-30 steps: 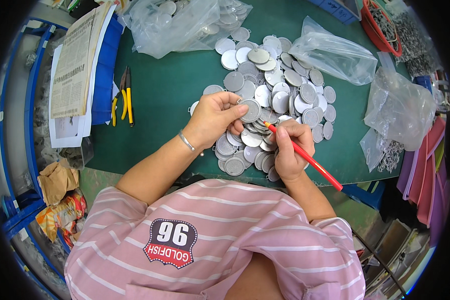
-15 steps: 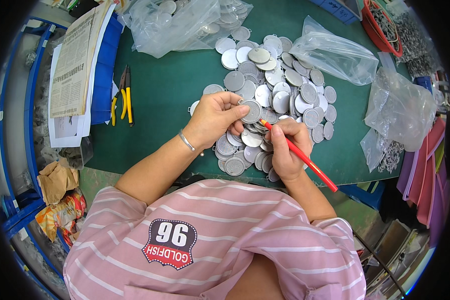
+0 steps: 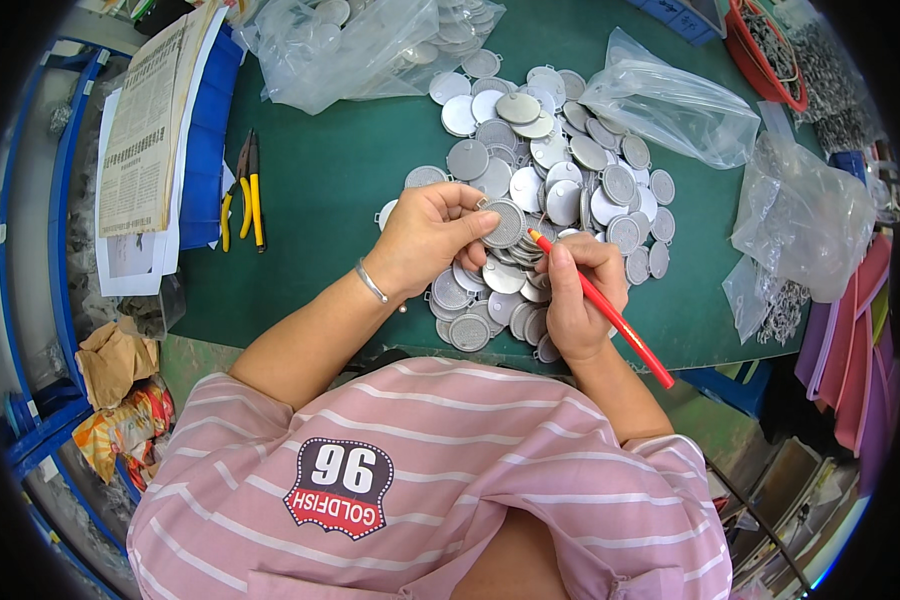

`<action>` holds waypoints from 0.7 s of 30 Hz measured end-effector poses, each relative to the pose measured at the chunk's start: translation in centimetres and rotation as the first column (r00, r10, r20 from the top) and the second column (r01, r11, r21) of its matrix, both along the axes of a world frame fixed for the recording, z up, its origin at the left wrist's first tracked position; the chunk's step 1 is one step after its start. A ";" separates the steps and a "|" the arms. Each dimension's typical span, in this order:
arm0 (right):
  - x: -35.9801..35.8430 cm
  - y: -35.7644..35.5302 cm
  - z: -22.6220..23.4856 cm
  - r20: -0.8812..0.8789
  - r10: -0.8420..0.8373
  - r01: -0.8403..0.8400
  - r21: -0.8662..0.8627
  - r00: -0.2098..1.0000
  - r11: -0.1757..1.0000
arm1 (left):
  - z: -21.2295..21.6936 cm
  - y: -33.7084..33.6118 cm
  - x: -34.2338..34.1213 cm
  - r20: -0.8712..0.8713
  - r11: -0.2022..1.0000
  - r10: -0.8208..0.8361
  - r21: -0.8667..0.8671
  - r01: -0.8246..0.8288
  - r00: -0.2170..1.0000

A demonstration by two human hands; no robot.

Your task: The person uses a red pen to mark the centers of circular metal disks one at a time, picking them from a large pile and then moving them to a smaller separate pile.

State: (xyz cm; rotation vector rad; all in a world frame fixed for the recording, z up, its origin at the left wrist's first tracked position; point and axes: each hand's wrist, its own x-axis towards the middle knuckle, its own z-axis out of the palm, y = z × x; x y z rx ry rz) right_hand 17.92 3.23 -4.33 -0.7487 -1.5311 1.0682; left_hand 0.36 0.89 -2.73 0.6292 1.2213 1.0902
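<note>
The fingers of the left hand [image 3: 425, 235] are pinching the rim of one round grey metal disc [image 3: 505, 222], held above the pile. The fingers of the right hand [image 3: 582, 300] are closed around a red pencil [image 3: 615, 317], whose tip is just beside this disc. Below and behind, a pile of similar discs [image 3: 562, 202] spreads over the green counter [image 3: 350, 140]. Clear plastic bags [image 3: 670, 110] lie at its far side, yellow-handled pliers [image 3: 256, 205] at the left, near a blue bin [image 3: 205, 190] with a newspaper [image 3: 145, 130], and a red basket [image 3: 747, 66] at the far right. Beyond the counter stands a blue shelf frame [image 3: 50, 427] over a greenish floor [image 3: 200, 365]. Compared with half a second before, the pencil tip has moved slightly away from the disc; the left hand keeps its place.
</note>
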 end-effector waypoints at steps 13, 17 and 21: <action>0.4 -0.1 -0.3 0.058 -0.023 0.026 -0.061 0.998 0.998 | 0.0 0.0 -0.2 0.009 0.999 -0.053 0.005 0.053 0.999; -0.2 -0.2 0.9 0.032 -0.049 0.051 -0.080 0.998 0.995 | 0.1 -0.1 -0.3 0.019 0.999 -0.037 -0.004 0.037 0.999; -0.2 0.4 0.2 0.111 -0.031 0.021 0.093 0.993 0.995 | 0.1 0.0 -0.3 0.035 0.999 -0.043 -0.004 0.043 0.998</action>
